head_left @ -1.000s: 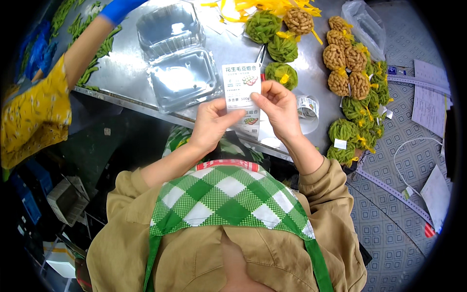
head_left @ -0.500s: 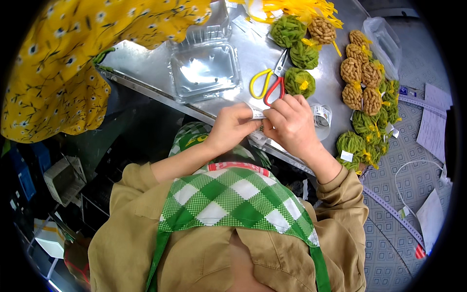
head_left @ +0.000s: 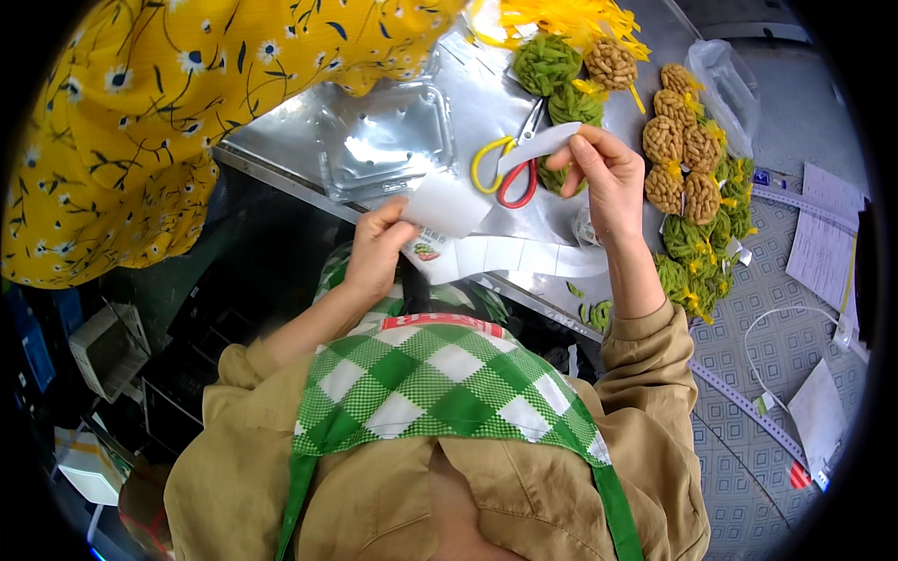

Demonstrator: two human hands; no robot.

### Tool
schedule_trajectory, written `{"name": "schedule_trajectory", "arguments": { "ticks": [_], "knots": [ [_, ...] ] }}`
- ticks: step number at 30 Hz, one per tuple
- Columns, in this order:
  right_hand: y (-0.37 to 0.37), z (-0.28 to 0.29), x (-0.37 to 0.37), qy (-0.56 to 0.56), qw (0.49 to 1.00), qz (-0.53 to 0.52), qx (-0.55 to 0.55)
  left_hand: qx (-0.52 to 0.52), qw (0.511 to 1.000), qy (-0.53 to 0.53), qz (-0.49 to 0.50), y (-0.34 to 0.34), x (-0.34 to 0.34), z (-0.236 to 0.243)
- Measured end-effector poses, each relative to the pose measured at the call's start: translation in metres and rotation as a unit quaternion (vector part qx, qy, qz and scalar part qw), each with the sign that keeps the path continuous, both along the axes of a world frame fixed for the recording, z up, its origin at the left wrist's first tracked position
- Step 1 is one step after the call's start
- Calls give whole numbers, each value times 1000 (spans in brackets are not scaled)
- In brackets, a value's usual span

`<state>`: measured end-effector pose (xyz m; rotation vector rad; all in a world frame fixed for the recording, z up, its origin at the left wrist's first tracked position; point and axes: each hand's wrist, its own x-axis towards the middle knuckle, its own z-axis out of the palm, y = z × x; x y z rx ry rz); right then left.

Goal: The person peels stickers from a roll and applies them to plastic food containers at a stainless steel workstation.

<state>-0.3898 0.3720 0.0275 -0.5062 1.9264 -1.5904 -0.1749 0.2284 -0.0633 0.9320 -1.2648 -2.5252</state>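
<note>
My left hand [head_left: 379,245] pinches the edge of a strip of white labels [head_left: 454,208]; its blank side curls upward and a printed part shows beneath. The strip's tail runs right along the table edge toward a small label roll [head_left: 585,227]. My right hand [head_left: 610,182], raised over the table, grips a narrow white paper strip [head_left: 544,146] between thumb and fingers. Just left of it, scissors [head_left: 522,154] with one yellow and one red handle lie on the metal table, partly covered by that strip. Farther left sits a clear plastic clamshell box [head_left: 388,140].
Round knotted green bundles [head_left: 547,64] and a tan one [head_left: 611,64] lie near yellow ribbons [head_left: 561,23]. More tan bundles [head_left: 662,140] and green ones line the table's right side beside a plastic bag [head_left: 722,89]. Someone's yellow flowered clothing [head_left: 187,122] covers the far left.
My hands were close together at the table edge. They have since parted, the left moving left with the label strip, the right rising with the narrow strip. The label tail now stretches out.
</note>
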Motion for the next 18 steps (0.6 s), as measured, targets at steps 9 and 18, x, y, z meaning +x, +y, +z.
{"name": "schedule_trajectory", "arguments": {
  "ticks": [9, 18],
  "knots": [
    [-58, -54, 33, -79, 990, 79, -82, 24, 995, -30, -94, -40, 22, -7],
    [-76, -70, 47, -126, 975, 165, -74, 125, 992, 26, -17, -56, 9, 14]
  ]
}}
